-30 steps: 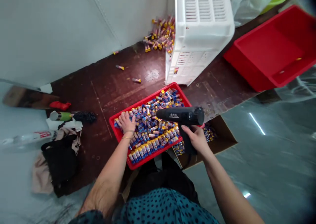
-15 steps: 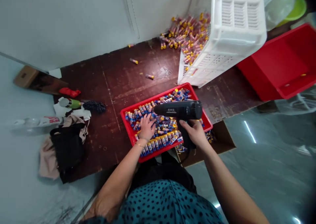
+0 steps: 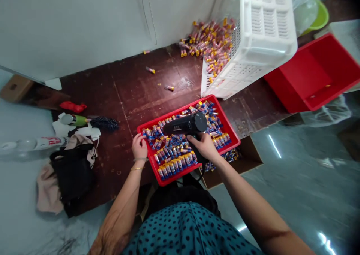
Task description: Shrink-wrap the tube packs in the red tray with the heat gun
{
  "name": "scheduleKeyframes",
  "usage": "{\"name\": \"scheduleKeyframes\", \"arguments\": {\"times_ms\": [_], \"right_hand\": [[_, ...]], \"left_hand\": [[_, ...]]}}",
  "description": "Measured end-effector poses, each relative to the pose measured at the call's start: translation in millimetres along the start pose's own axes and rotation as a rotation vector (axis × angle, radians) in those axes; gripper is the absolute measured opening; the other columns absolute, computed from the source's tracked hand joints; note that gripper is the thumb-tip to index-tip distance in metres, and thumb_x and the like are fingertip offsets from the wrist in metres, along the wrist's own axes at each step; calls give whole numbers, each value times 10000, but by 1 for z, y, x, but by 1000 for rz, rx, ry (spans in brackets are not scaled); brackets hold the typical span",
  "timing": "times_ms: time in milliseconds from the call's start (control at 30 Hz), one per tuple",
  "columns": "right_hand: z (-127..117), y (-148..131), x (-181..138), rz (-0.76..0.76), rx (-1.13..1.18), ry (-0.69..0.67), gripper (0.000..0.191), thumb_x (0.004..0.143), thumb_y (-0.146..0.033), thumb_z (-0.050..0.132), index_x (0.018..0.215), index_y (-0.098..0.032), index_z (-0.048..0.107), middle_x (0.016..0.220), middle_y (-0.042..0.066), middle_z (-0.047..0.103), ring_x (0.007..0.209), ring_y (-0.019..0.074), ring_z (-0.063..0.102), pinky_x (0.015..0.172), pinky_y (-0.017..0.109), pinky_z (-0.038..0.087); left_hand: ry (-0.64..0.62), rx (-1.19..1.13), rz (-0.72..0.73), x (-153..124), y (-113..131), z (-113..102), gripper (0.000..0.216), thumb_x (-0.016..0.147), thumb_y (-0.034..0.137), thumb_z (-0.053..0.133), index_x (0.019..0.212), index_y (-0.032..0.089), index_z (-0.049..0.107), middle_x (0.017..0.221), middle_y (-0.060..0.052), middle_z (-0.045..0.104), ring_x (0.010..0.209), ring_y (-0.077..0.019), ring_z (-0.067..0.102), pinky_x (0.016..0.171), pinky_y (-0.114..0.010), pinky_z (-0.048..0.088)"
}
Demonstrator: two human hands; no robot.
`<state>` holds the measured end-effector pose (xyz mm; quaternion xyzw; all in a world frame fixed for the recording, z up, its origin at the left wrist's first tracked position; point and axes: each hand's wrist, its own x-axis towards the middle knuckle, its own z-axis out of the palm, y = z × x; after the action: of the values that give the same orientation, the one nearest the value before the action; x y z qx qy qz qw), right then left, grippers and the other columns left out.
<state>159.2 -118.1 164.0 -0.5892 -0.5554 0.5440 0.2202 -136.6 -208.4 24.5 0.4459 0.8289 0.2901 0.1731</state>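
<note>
Holding heat gun (image 3: 185, 124) over red tray (image 3: 232, 131)

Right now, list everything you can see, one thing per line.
red tray: one, red, on the brown board, full of small tubes
small tubes: many, blue and yellow, in the tray
heat gun: one, black, above the tray
white crate: one, tilted, behind the tray
loose tubes: a heap, pink and yellow, by the wall
red bin: one, far right
cardboard box: one, brown, right of the tray
black bag: one, left
left hand: on the tray's left edge
right hand: gripping the heat gun
</note>
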Motion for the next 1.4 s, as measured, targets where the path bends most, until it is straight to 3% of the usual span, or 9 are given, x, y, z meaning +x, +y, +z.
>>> {"name": "scheduleKeyframes", "arguments": {"times_ms": [167,300,400,500,600,733,900,1233,1400], "right_hand": [[9,-3,0,30,-75,62,417,821,-513,640,766,-104,701,628,32,632,562,151,513,526,247,366],[-3,-3,-9,36,-8,35,424,819,-514,657,872,-99,725,771,59,703,666,185,591,602,260,432],[-22,2,-19,72,28,182,458,795,-535,682,907,-94,729,841,94,729,722,219,630,644,287,470],[-41,7,-25,117,49,314,475,771,-550,704,928,-103,731,898,117,739,753,241,648,653,309,492],[-44,6,-27,141,73,284,480,756,-568,711,912,-114,727,891,118,739,738,241,650,617,303,489],[-16,-1,-27,171,116,48,473,784,-584,666,837,-118,720,785,92,722,658,212,624,559,279,457],[21,-3,-23,81,31,23,399,802,-517,660,812,-122,717,748,70,704,660,200,603,567,267,440],[49,-13,6,-38,6,-95,381,831,-495,607,826,-125,697,699,24,650,614,152,524,550,236,380],[28,-10,11,-23,-76,-64,385,819,-502,628,738,-129,681,620,22,621,564,148,500,523,243,353]], "left_hand": [[-93,116,-23,29,1,26,367,881,227,426,1170,139,633,1263,-149,595,1191,-248,557,1073,-409,436],[-234,227,-110,38,33,72,419,902,309,469,1260,139,605,1220,-180,620,1245,-340,483,1065,-543,396],[-298,133,-135,30,63,102,418,907,241,439,1279,151,607,1266,-174,589,1243,-299,498,1065,-498,413],[-414,12,14,6,80,114,430,906,186,415,1277,211,629,1413,-131,495,1326,-268,450,1103,-484,388],[-460,-22,101,-28,75,104,490,903,174,414,1365,234,566,1477,-111,447,1405,-255,366,1162,-485,330],[-384,-39,129,-71,38,61,587,876,132,410,1450,245,462,1546,-82,380,1475,-253,249,1216,-517,233],[-288,-70,9,-98,-9,6,527,865,144,411,1364,241,552,1484,-88,449,1378,-221,430,1186,-431,343],[-44,43,-119,-70,-32,-27,380,856,205,444,1173,221,653,1343,-102,546,1280,-243,511,1139,-432,396],[120,43,-105,-50,-29,-32,368,865,219,443,1165,175,651,1328,-129,542,1278,-251,494,1152,-421,365]]}}
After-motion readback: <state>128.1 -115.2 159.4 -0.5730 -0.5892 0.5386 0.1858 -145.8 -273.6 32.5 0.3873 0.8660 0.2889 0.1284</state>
